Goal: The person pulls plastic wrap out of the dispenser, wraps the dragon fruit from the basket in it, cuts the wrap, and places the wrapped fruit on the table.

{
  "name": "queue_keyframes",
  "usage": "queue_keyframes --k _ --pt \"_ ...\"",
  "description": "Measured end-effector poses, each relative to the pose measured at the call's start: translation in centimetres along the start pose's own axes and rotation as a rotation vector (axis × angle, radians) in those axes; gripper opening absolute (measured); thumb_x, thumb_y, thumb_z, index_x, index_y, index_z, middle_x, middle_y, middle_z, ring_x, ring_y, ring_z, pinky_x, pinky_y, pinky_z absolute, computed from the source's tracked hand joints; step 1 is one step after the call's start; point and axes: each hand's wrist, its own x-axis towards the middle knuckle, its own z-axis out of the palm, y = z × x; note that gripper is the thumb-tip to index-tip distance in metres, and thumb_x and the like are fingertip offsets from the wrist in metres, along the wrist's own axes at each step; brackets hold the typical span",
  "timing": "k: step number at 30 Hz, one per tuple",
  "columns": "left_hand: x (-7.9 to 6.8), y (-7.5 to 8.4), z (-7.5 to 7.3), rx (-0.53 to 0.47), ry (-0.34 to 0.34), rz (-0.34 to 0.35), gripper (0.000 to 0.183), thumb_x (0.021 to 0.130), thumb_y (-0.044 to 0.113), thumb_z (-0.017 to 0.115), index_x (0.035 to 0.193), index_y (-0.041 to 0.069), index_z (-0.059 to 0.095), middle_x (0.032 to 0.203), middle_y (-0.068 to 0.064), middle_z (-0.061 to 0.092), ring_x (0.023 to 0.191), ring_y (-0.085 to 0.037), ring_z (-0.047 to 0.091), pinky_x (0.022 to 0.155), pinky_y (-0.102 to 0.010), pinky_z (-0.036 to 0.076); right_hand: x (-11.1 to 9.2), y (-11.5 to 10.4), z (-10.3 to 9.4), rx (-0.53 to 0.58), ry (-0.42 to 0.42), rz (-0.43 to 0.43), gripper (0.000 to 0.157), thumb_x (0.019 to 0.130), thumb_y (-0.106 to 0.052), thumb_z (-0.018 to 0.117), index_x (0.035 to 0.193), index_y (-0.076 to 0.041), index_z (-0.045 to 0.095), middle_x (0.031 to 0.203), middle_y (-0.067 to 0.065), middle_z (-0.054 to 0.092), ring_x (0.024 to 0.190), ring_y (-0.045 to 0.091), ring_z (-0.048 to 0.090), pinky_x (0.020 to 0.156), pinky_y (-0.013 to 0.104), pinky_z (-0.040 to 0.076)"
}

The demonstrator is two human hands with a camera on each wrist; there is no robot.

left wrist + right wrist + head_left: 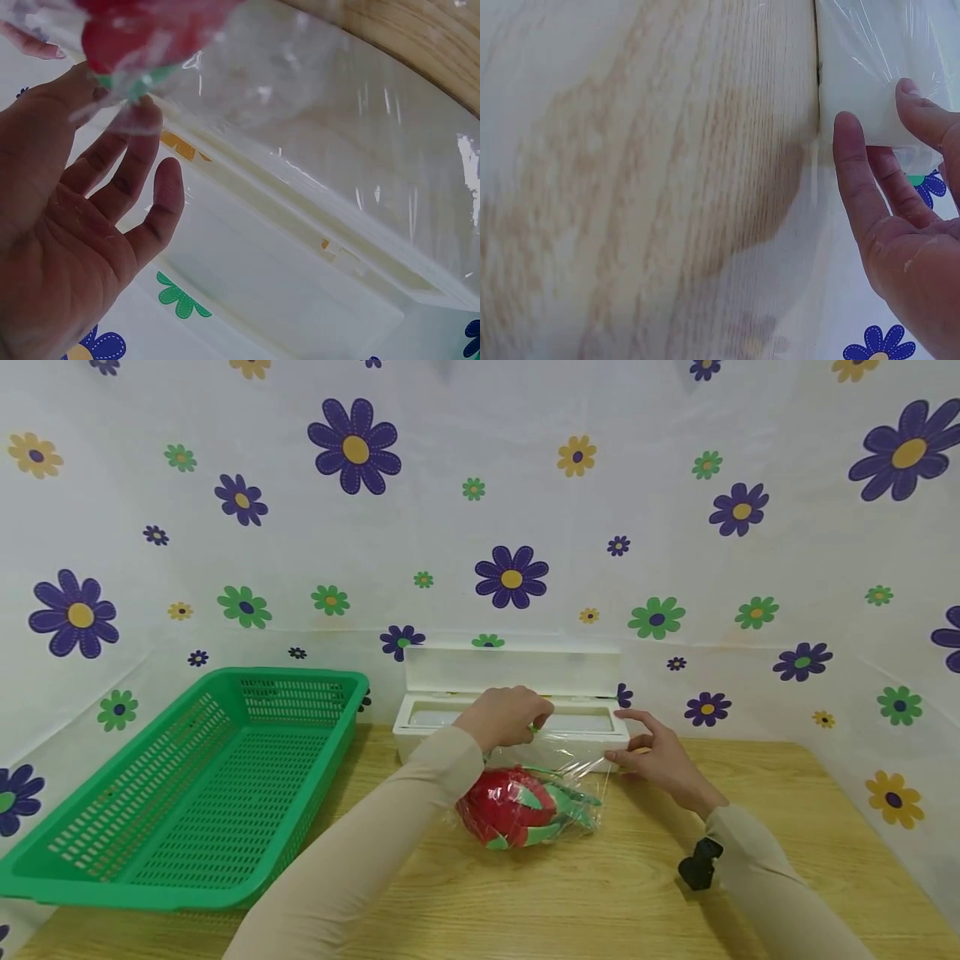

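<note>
A white plastic-wrap dispenser box stands at the back of the table with its lid raised. My left hand is over the box's front; its thumb and fingertips pinch the clear plastic wrap. My right hand grips the box's right end, thumb on the front face and fingers around the corner. In front of the box lies a red dragon fruit with green scales, clear wrap over it. In the left wrist view the fruit is blurred, close above the fingertips.
A large green plastic basket stands at the left on the wooden table. A white flower-patterned sheet rises right behind the box and along both sides. A black device is strapped to the right wrist.
</note>
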Motion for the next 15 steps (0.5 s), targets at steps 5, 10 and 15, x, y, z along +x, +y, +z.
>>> queue_keyframes --k 5,10,15 --pt "-0.3 -0.5 0.2 -0.016 0.005 -0.003 0.009 0.096 0.012 0.068 0.104 0.016 0.067 0.109 -0.001 0.07 0.091 -0.016 0.058 0.081 -0.036 0.055 0.1 0.1 0.0 -0.008 0.01 0.005 0.074 0.096 -0.016 0.072 0.159 -0.017 0.032 0.116 0.025 0.06 0.092 0.022 0.069 0.083 0.031 0.062" --pt "-0.5 -1.0 0.4 -0.03 0.004 0.002 0.01 0.097 0.013 0.068 0.107 0.016 0.069 0.111 -0.001 0.07 0.091 -0.016 0.057 0.083 -0.036 0.056 0.2 0.3 0.1 -0.007 0.008 0.015 0.075 0.097 -0.016 0.071 0.159 -0.018 0.03 0.12 0.026 0.059 0.098 0.024 0.07 0.086 0.031 0.061" --pt "-0.7 -1.3 0.3 -0.045 0.003 0.002 0.011 0.096 0.012 0.069 0.107 0.014 0.069 0.11 -0.002 0.07 0.09 -0.017 0.058 0.081 -0.037 0.056 0.2 0.2 0.1 0.001 0.008 0.017 0.075 0.097 -0.016 0.072 0.16 -0.019 0.03 0.12 0.026 0.059 0.097 0.023 0.07 0.086 0.031 0.061"
